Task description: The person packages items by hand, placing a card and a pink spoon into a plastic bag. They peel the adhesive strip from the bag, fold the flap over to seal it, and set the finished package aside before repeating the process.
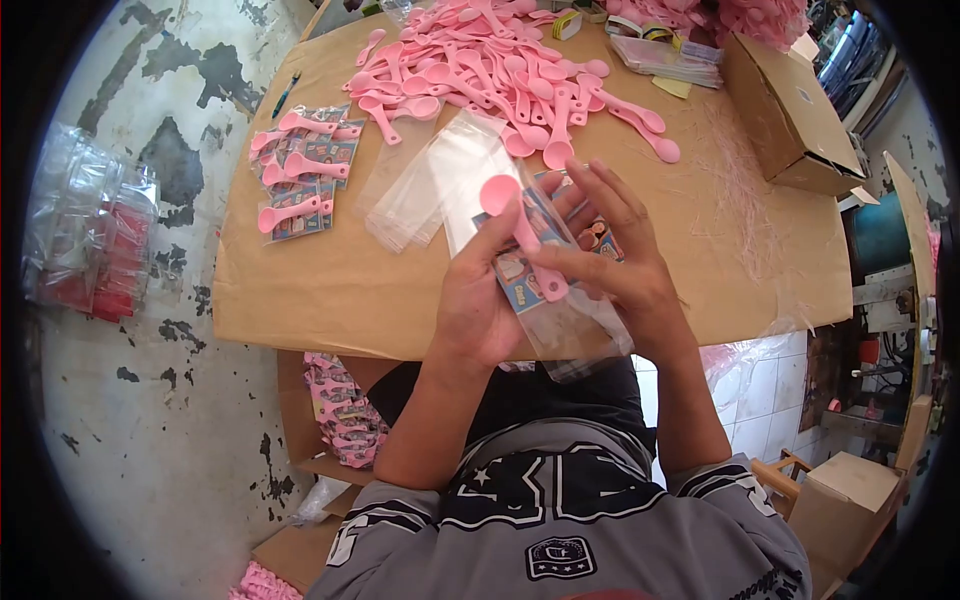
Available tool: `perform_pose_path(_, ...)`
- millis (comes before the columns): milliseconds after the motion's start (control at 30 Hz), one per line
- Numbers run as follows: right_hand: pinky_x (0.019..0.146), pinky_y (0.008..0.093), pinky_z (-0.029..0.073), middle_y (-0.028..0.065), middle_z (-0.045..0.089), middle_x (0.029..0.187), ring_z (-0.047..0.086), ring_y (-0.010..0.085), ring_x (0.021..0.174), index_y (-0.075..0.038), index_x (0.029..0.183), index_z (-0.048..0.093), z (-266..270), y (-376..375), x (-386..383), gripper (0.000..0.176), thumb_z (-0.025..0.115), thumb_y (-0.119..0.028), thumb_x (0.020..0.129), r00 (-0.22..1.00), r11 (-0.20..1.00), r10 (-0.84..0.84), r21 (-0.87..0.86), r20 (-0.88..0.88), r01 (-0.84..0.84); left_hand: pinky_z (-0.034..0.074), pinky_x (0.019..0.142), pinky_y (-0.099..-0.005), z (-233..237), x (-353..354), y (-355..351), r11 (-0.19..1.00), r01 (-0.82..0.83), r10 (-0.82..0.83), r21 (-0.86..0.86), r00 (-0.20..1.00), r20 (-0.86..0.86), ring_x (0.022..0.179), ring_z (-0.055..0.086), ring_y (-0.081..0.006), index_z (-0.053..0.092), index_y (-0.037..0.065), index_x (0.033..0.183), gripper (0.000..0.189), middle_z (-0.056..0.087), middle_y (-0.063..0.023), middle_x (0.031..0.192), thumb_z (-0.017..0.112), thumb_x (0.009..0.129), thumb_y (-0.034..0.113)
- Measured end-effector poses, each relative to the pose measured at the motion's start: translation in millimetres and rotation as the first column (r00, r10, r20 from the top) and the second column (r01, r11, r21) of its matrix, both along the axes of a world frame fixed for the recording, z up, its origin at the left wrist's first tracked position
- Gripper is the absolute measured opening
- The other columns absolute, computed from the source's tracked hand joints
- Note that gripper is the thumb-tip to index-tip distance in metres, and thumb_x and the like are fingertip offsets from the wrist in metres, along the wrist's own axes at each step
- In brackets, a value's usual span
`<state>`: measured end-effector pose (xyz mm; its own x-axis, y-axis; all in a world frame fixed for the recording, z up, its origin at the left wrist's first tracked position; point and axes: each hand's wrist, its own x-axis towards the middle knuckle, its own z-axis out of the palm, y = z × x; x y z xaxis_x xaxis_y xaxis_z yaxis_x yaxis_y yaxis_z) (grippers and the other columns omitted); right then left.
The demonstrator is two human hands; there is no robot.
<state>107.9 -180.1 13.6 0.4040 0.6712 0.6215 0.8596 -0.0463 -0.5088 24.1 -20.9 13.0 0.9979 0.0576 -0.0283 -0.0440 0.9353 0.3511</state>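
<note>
Over the table's near edge, my left hand (475, 290) grips a pink measuring spoon (525, 232), its thumb pressed beside the bowl. A printed blue card (519, 291) lies behind the spoon, and a clear plastic bag (575, 335) hangs below them toward my lap. From the other side my right hand (635, 260) has a digit across the spoon's handle, while its upper fingers stretch over more of the printed card. Just beyond my left hand, flat clear bags (405, 200) are fanned out on the brown table (330, 310).
A large heap of pink spoons (470, 70) covers the far middle. Packed spoons with cards (305, 170) lie at left near a pen (286, 93). At right stand a cardboard box (790, 120) and bundled bags (665, 60). Another box of packed spoons (343, 410) sits below the table.
</note>
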Motion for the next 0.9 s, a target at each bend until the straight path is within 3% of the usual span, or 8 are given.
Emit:
perform_pose_path(200, 0.113, 0.0484, 0.042, 0.0184, 0.061, 0.143, 0.056, 0.0357, 0.134, -0.009, 0.111, 0.079, 4, -5, 4, 0.036, 0.071, 0.004, 0.078, 0.921, 0.931, 0.199, 0.357, -0.335, -0.071, 0.040, 0.119, -0.0442, 0, 0, -2, 0.989, -0.014, 0.018, 0.150, 0.999, -0.026, 0.144, 0.047, -0.0304, 0.030, 0.002, 0.158, 0.061, 0.044, -0.0201, 0.158, 0.048, 0.110, 0.036)
perform_pose_path(333, 0.089, 0.0301, 0.052, 0.0104, 0.076, 0.105, 0.069, 0.0161, 0.099, 0.001, 0.136, 0.060, 21, -17, -5, 0.048, 0.075, -0.001, 0.090, 0.812, 0.960, 0.069, 0.260, -0.580, 0.104, 0.040, 0.118, -0.0415, 3, -3, 11, 0.925, -0.026, -0.042, 0.380, 0.985, 0.168, 0.140, 0.052, -0.0272, 0.031, 0.002, 0.158, 0.063, 0.047, -0.0209, 0.156, 0.049, 0.110, 0.039)
perform_pose_path(433, 0.074, 0.0221, 0.049, 0.0049, 0.073, 0.091, 0.067, 0.0087, 0.084, -0.002, 0.157, 0.034, 23, -14, -11, 0.077, 0.076, -0.005, 0.093, 0.678, 0.986, 0.092, 0.164, -0.729, 0.043, 0.053, 0.106, -0.0383, 13, -6, 5, 0.808, -0.031, 0.008, 0.588, 0.999, 0.042, 0.126, 0.064, -0.0236, 0.044, -0.003, 0.150, 0.056, 0.059, -0.0209, 0.144, 0.060, 0.106, 0.027)
perform_pose_path(567, 0.072, 0.0210, 0.050, 0.0047, 0.072, 0.089, 0.067, 0.0082, 0.081, -0.002, 0.153, 0.039, 14, -12, -16, 0.070, 0.075, -0.003, 0.093, 0.556, 0.988, 0.092, 0.143, -0.826, 0.049, 0.060, 0.090, -0.0316, 9, -6, 1, 0.754, -0.086, 0.123, 0.652, 0.992, -0.010, 0.108, 0.071, -0.0191, 0.050, -0.005, 0.144, 0.046, 0.070, -0.0218, 0.128, 0.063, 0.104, 0.013)
perform_pose_path(667, 0.072, 0.0219, 0.051, 0.0056, 0.072, 0.094, 0.066, 0.0087, 0.080, -0.002, 0.144, 0.049, 12, -3, -15, 0.057, 0.075, -0.003, 0.094, 0.771, 0.939, -0.155, 0.151, -0.618, 0.310, 0.060, 0.075, -0.0265, 11, -12, -2, 0.699, -0.122, 0.200, 0.704, 0.979, -0.029, 0.089, 0.073, -0.0149, 0.049, -0.001, 0.148, 0.049, 0.074, -0.0188, 0.117, 0.064, 0.105, 0.015)
perform_pose_path(700, 0.078, 0.0281, 0.053, 0.0106, 0.071, 0.107, 0.067, 0.0165, 0.088, -0.003, 0.130, 0.062, 13, -1, -13, 0.042, 0.076, -0.002, 0.091, 0.822, 0.906, -0.251, 0.175, -0.512, 0.386, 0.060, 0.070, -0.0246, 15, -14, -3, 0.683, -0.128, 0.222, 0.719, 0.974, -0.037, 0.082, 0.072, -0.0130, 0.048, 0.000, 0.150, 0.050, 0.076, -0.0171, 0.113, 0.064, 0.104, 0.015)
perform_pose_path(800, 0.085, 0.0359, 0.053, 0.0129, 0.069, 0.118, 0.065, 0.0262, 0.101, -0.005, 0.119, 0.070, 20, 0, -2, 0.035, 0.078, -0.002, 0.084, 0.927, 0.911, -0.375, 0.176, -0.025, 0.374, 0.058, 0.072, -0.0234, 20, -19, -11, 0.614, -0.151, 0.266, 0.774, 0.964, -0.023, 0.084, 0.074, -0.0118, 0.043, 0.000, 0.155, 0.056, 0.077, -0.0162, 0.103, 0.064, 0.104, 0.010)
perform_pose_path(900, 0.090, 0.0418, 0.051, 0.0117, 0.068, 0.124, 0.060, 0.0323, 0.108, -0.006, 0.108, 0.074, 24, 15, -4, 0.029, 0.079, -0.003, 0.080, 0.933, 0.923, -0.356, 0.179, 0.058, 0.341, 0.054, 0.070, -0.0214, 11, -25, -11, 0.399, -0.118, 0.258, 0.909, 0.966, 0.012, 0.085, 0.071, -0.0082, 0.039, 0.002, 0.158, 0.060, 0.077, -0.0139, 0.102, 0.063, 0.104, 0.007)
